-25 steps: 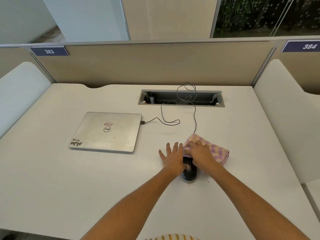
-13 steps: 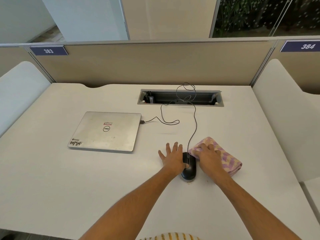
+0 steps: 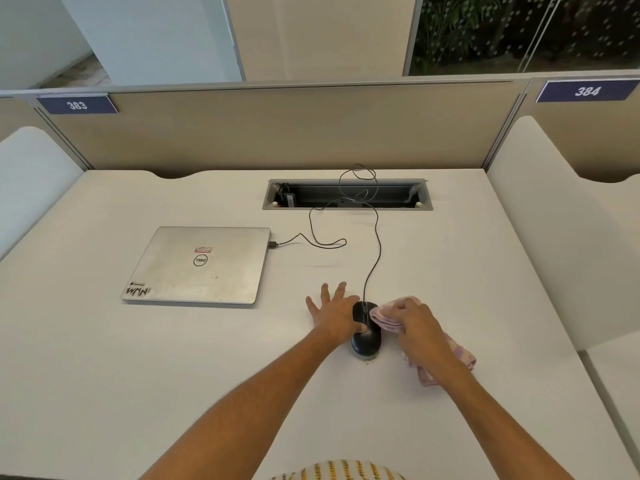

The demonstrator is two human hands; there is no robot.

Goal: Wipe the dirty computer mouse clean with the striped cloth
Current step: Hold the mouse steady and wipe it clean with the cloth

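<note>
Left hand [image 3: 334, 315] spread flat on desk [image 3: 173, 375], thumb braced against black mouse [image 3: 366, 336]. Right hand [image 3: 417, 327] just right of it, fingers bunched on striped cloth [image 3: 384, 317], cloth edge touching mouse flank. Wiping underway, likely side pass. Next: drag cloth over top while left hand steadies.

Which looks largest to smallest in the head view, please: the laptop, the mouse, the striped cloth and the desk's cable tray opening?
1. laptop
2. cable tray opening, long but narrow, and farther from the camera
3. striped cloth, partly hidden under the right hand, so its full size is unsure
4. mouse
</note>
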